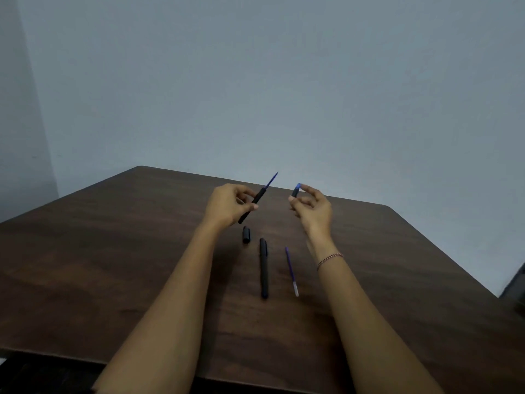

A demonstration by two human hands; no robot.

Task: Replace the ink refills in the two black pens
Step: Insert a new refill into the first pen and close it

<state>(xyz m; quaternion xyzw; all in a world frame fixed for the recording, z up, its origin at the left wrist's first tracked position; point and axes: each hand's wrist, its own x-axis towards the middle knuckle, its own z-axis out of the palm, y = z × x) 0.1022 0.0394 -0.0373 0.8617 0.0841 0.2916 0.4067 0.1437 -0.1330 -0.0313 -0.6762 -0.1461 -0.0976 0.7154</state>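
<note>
My left hand (227, 204) holds a black pen barrel (252, 204) tilted up to the right, above the table. A blue refill (271, 180) sticks out of the barrel's upper end. My right hand (312, 210) pinches a small black and blue pen tip piece (295, 191), held apart from the barrel. On the table below lie a black cap (246, 234), a second black pen (264, 267) with its cap on, and a loose blue refill (291, 271).
The dark wooden table (113, 265) stands against a pale wall. Its far edge runs just behind my hands and its right edge slants down to the right. A dark object (515, 285) shows past the right edge.
</note>
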